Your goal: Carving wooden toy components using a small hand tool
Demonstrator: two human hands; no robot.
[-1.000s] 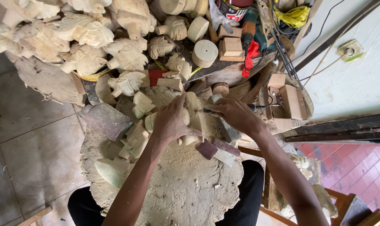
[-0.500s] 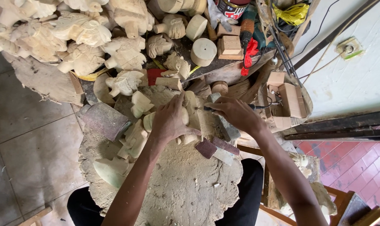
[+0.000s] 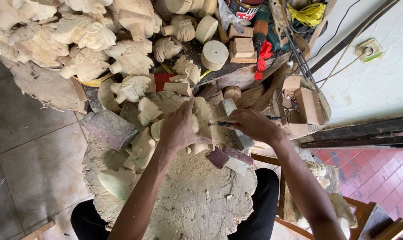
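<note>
Two hands on pale rough-cut wood carving (image 3: 200,119): left hand (image 3: 178,129) fingers wrapped over it, right hand (image 3: 250,126) pinching thin carving tool (image 3: 220,124) against it.

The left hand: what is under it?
Under the left hand lies a pale wood carving on the dusty work block. The palm covers the carving's middle, so its shape stays unclear.

A single view is given, taken from a head-worn camera and aimed steeply down. The sawdust-covered surface (image 3: 197,200) is seen from close above, with both forearms entering from the bottom edge. The tiled floor (image 3: 28,146) is included at the left, a white wall (image 3: 379,84) at the right.
</note>
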